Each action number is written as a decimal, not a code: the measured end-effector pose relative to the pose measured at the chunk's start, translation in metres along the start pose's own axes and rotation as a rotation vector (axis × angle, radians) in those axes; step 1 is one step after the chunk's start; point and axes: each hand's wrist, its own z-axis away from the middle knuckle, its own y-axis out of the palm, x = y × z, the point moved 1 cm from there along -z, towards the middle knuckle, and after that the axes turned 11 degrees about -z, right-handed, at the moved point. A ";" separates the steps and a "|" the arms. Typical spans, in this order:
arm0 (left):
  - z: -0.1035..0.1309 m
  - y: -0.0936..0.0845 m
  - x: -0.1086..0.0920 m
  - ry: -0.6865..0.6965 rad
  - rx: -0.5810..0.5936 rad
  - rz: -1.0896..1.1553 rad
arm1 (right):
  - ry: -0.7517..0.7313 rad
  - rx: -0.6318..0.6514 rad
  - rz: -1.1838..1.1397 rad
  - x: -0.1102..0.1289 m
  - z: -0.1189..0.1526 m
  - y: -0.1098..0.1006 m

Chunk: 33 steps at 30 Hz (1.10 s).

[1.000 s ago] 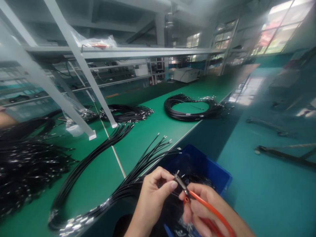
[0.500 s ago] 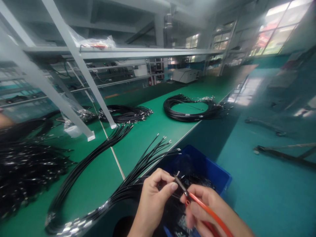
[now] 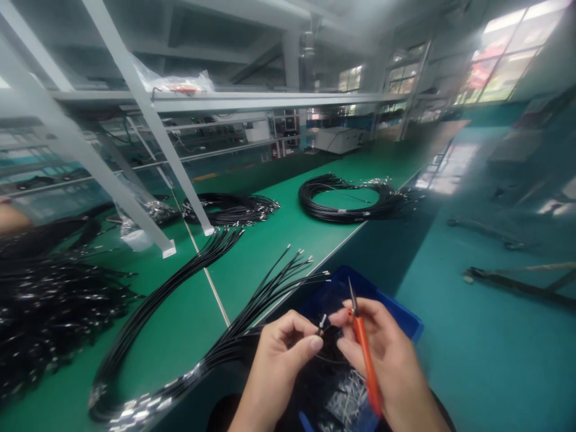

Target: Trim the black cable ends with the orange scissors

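My left hand (image 3: 279,357) is closed, pinching a thin black cable just below its small metal end (image 3: 323,322) between thumb and forefinger. In my right hand (image 3: 392,366) are orange-handled pliers (image 3: 369,367), their narrow dark jaws tilted upward, apart from the cable end. The right fingertips are close to the cable end; whether they touch it I cannot tell. Below both hands sits a blue bin (image 3: 410,321) with small pale pieces (image 3: 346,399) and dark material inside. Left of my hands, a bent bundle of black cables (image 3: 148,309) with metal tips lies on the table.
On the green tabletop (image 3: 270,237) lie two coils, a near-round one (image 3: 335,216) and one (image 3: 225,210) behind a shelf post (image 3: 150,120). A dark cable heap (image 3: 54,312) fills the left side. Another person's arm (image 3: 12,217) shows at the left edge.
The pliers have come away from the cable end and swung upright as my right hand moved and turned. My left hand keeps its pinch in nearly the same place.
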 end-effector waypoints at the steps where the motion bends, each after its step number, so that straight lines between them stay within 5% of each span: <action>1: 0.001 0.001 -0.001 0.001 0.008 0.007 | -0.006 0.018 -0.039 0.000 -0.002 0.005; 15: 0.006 0.004 -0.010 -0.061 0.071 0.358 | 0.222 0.176 -0.432 -0.017 -0.001 0.025; 22: 0.007 -0.001 -0.007 -0.097 0.075 0.374 | 0.251 0.122 -0.404 -0.018 -0.002 0.033; 27: 0.006 -0.008 0.000 -0.136 0.050 0.324 | 0.121 0.022 -0.173 -0.014 -0.003 0.018; 29: 0.006 -0.010 0.001 -0.160 0.035 0.317 | 0.159 0.113 -0.116 -0.011 -0.005 0.010; 33: 0.005 -0.013 0.001 -0.161 0.031 0.342 | 0.469 0.454 -0.136 -0.003 -0.001 -0.002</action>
